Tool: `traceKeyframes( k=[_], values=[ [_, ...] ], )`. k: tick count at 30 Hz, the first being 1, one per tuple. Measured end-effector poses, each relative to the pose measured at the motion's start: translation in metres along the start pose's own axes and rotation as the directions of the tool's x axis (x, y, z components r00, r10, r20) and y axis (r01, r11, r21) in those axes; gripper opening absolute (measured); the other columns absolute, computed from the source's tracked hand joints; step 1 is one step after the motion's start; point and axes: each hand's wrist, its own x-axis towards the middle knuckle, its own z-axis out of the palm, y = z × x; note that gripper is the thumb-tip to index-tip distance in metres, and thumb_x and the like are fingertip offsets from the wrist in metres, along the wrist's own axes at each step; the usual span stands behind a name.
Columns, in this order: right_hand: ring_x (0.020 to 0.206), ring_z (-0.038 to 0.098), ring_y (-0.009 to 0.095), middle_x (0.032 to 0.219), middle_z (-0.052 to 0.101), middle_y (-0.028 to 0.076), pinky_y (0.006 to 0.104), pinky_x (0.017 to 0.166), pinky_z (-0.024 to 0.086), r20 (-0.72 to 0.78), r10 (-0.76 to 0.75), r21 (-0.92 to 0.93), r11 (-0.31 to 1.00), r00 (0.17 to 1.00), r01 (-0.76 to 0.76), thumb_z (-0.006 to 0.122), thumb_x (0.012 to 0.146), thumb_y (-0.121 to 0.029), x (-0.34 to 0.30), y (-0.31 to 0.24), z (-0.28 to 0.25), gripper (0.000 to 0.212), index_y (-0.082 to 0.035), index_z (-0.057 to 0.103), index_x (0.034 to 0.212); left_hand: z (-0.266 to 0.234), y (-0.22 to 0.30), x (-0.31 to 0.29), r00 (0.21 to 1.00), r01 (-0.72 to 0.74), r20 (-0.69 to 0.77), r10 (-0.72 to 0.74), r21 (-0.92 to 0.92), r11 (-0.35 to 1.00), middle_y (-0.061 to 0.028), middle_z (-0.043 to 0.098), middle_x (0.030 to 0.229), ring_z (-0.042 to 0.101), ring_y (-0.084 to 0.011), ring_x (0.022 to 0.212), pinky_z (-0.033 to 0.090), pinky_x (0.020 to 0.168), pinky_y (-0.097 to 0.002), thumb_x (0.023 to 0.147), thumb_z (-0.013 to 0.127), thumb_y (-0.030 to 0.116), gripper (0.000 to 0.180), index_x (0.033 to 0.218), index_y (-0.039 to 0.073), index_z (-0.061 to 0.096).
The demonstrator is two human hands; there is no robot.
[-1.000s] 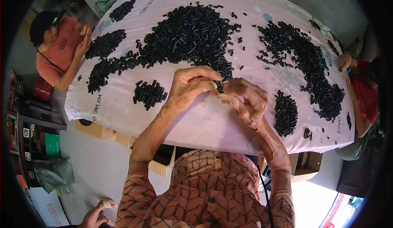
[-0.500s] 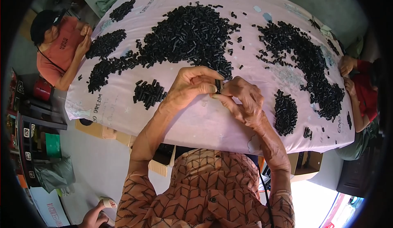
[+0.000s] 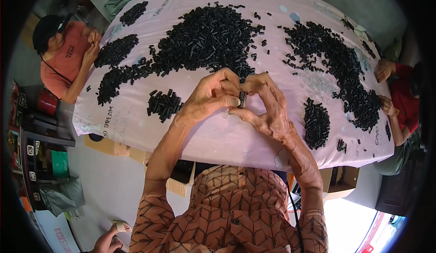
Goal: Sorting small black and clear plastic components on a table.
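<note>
My left hand [image 3: 210,98] and my right hand [image 3: 266,107] meet above the near part of the table, fingertips together. Between them they pinch one small black cylindrical piece [image 3: 242,99]. Just behind the hands lies a large heap of the same black pieces [image 3: 206,37]. A small neat pile [image 3: 164,104] sits to the left of my left hand, and another pile [image 3: 316,122] lies to the right of my right hand.
A pale pink cloth [image 3: 227,137] covers the table. A long heap of black pieces [image 3: 338,64] runs along the right side. One person in an orange top [image 3: 66,55] sits at the left edge, another in red [image 3: 402,101] at the right. Cardboard boxes [image 3: 113,146] stand under the table.
Both hands stay together on the small black piece; the fingers have shifted slightly around it. The person at the right has moved a hand a little.
</note>
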Motion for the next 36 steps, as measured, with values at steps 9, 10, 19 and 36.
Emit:
traceKeyframes(
  k=[9, 10, 19, 36],
  values=[
    [0.086, 0.058, 0.030, 0.100, 0.054, 0.014, 0.0387, 0.069, 0.051, 0.050, -0.024, 0.014, 1.000, 0.998, 0.024, 0.081, 0.069, -0.019, 0.000, 0.000, 0.001, 0.047, 0.000, 0.056, 0.104, -0.001, 0.000, 0.000, 0.999, 0.035, 0.036, -0.034, -0.048, 0.998, -0.0045, 0.063, 0.082, 0.056, -0.0068, 0.075, 0.042, 0.065, -0.0205, 0.079, 0.071, 0.005, 0.035, 0.104, 0.006, 0.047],
    [0.085, 0.058, 0.030, 0.100, 0.054, 0.014, 0.0385, 0.069, 0.051, 0.045, -0.019, 0.028, 0.999, 0.999, 0.018, 0.082, 0.069, -0.019, -0.001, 0.000, 0.002, 0.046, 0.000, 0.056, 0.103, 0.000, 0.000, 0.000, 0.999, 0.033, 0.033, -0.032, -0.047, 0.998, -0.0046, 0.063, 0.082, 0.057, -0.0070, 0.076, 0.043, 0.066, -0.0205, 0.079, 0.071, 0.005, 0.034, 0.104, 0.005, 0.047],
    [0.081, 0.059, 0.030, 0.093, 0.058, 0.014, 0.0381, 0.068, 0.050, -0.041, -0.127, 0.010, 0.992, 0.991, 0.128, 0.084, 0.066, -0.016, 0.002, -0.003, 0.002, 0.043, 0.003, 0.058, 0.096, 0.005, 0.001, -0.001, 0.998, 0.045, 0.042, -0.038, -0.182, 0.982, -0.0068, 0.064, 0.088, 0.055, -0.0096, 0.074, 0.043, 0.066, -0.0236, 0.083, 0.070, 0.016, 0.041, 0.113, 0.003, 0.046],
    [0.076, 0.058, 0.029, 0.089, 0.056, 0.013, 0.0374, 0.063, 0.050, -0.094, -0.203, 0.004, 0.979, 0.975, 0.205, 0.083, 0.067, -0.010, -0.004, -0.001, 0.004, 0.037, 0.004, 0.059, 0.092, 0.007, 0.001, 0.000, 0.993, 0.094, 0.099, -0.062, -0.358, 0.929, -0.0086, 0.066, 0.091, 0.060, -0.0106, 0.084, 0.046, 0.072, -0.0232, 0.084, 0.064, 0.004, 0.033, 0.114, 0.000, 0.050]
  ],
)
